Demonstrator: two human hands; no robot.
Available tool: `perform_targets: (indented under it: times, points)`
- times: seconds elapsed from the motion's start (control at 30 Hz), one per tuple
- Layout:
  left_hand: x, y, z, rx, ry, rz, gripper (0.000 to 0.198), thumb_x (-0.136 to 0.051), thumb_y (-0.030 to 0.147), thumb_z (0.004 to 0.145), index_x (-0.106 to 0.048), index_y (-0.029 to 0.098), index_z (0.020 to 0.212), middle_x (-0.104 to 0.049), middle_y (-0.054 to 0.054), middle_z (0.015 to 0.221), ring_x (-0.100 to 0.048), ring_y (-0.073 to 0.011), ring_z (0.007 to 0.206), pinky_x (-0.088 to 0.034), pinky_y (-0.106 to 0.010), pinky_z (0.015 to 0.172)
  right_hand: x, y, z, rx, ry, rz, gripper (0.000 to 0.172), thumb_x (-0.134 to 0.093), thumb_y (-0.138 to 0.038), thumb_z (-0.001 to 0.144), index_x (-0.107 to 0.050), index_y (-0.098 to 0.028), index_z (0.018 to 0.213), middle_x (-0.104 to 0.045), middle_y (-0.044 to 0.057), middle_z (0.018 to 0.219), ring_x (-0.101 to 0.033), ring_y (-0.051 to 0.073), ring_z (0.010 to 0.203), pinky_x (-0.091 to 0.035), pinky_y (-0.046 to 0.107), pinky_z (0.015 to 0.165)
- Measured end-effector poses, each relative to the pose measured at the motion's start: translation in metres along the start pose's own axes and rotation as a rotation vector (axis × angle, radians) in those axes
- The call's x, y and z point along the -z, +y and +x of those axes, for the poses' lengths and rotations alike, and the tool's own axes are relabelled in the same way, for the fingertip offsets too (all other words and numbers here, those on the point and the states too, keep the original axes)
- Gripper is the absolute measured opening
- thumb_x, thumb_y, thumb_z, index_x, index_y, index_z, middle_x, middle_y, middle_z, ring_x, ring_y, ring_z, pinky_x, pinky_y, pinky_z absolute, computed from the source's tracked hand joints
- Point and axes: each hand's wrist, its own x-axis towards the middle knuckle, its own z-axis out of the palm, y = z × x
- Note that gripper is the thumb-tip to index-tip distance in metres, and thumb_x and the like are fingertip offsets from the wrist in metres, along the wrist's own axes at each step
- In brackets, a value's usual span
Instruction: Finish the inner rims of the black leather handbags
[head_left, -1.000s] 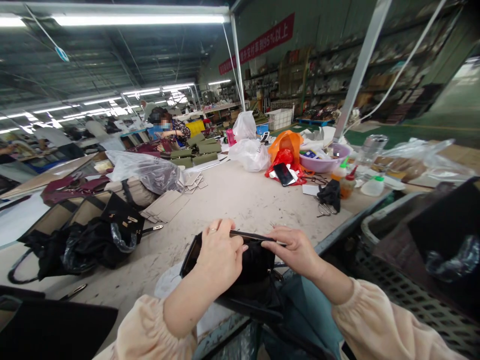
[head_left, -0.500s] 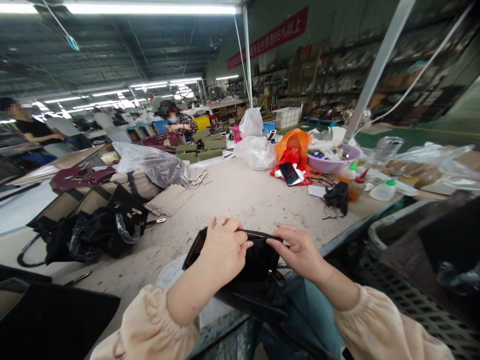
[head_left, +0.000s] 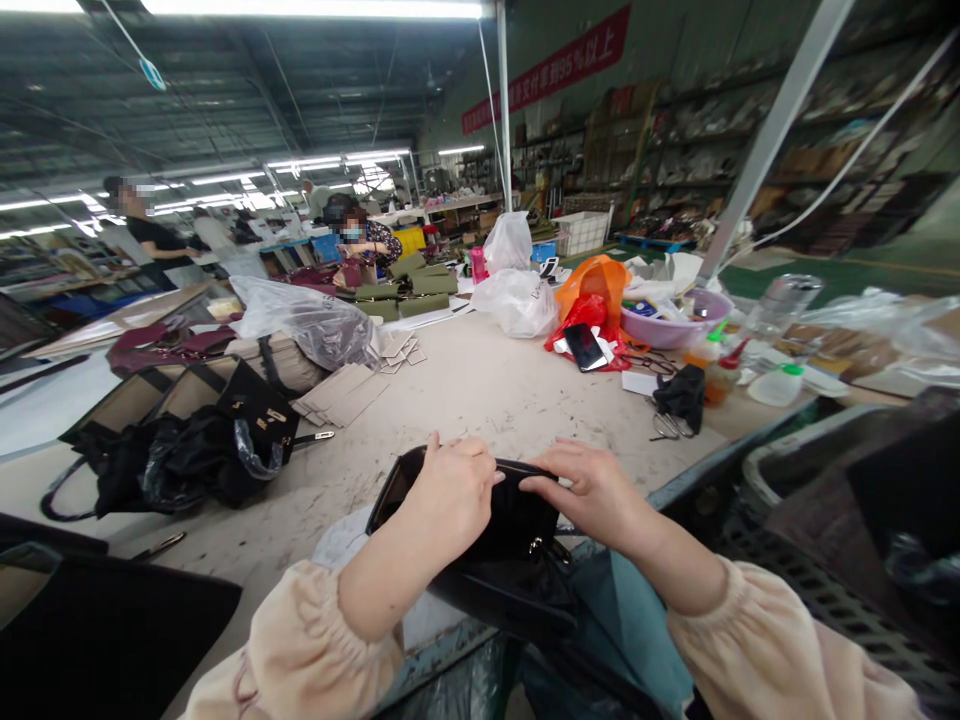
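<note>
Left hand (head_left: 450, 495) is gripping the top rim of the black bag (head_left: 517, 530), fingers curled; right hand (head_left: 592, 495) is pinching the same rim. Mouth looking nearly shut, not finished.

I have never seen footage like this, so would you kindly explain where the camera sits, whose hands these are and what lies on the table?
There is no machine here. The camera is worn on a person's head and looks forward and down, so the left hand and right hand at the bottom are the wearer's own. Both grip the top edge of a small black bag at the near edge of a work table. Further along lie black handbags, clear plastic bags, a phone and a purple basin. A co-worker sits at the far end.
</note>
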Motion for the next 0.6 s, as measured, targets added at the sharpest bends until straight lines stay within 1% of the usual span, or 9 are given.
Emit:
perform_targets:
  times: [0.17,0.3,0.43,0.6]
  points:
    - [-0.0001,0.0018,0.0022,-0.002,-0.023,-0.020,0.029,-0.038,0.019,0.090,-0.061,0.016,0.073,-0.061,-0.005,0.082,-0.057,-0.0189,0.079,-0.031,-0.054,0.098,0.0014,-0.0010,0.0008,-0.020,0.015,0.013,0.028,-0.052,-0.037,0.088,-0.069,-0.020,0.073,-0.058,0.002,0.060,-0.052,0.015,0.065,-0.040,0.029,0.064]
    - [-0.0026,0.0012,0.0029,0.000,-0.001,-0.028,0.027,-0.041,0.021,0.089,-0.061,0.016,0.072,-0.061,-0.005,0.082,-0.058,-0.0193,0.079,-0.031,-0.053,0.098,0.0012,-0.0039,0.0013,-0.022,0.041,0.029,0.032,-0.050,-0.036,0.089,-0.064,-0.019,0.065,-0.053,0.001,0.057,-0.050,0.014,0.063,-0.038,0.026,0.059]
    - [-0.0042,-0.0005,0.0026,0.012,0.019,-0.031,0.023,-0.045,0.022,0.088,-0.061,0.015,0.073,-0.062,-0.005,0.083,-0.058,-0.0192,0.079,-0.031,-0.052,0.099,-0.0006,-0.0051,0.0017,-0.010,0.040,0.022,0.032,-0.051,-0.030,0.088,-0.057,-0.019,0.059,-0.051,0.000,0.057,-0.049,0.014,0.064,-0.039,0.027,0.061]
    - [-0.0040,-0.0014,0.0036,0.027,0.025,-0.035,0.023,-0.049,0.025,0.087,-0.061,0.014,0.071,-0.063,-0.006,0.082,-0.060,-0.0206,0.081,-0.032,-0.052,0.099,-0.0032,-0.0053,0.0008,-0.025,0.033,0.036,0.029,-0.050,-0.029,0.088,-0.056,-0.020,0.061,-0.050,-0.001,0.057,-0.050,0.014,0.063,-0.042,0.029,0.069]
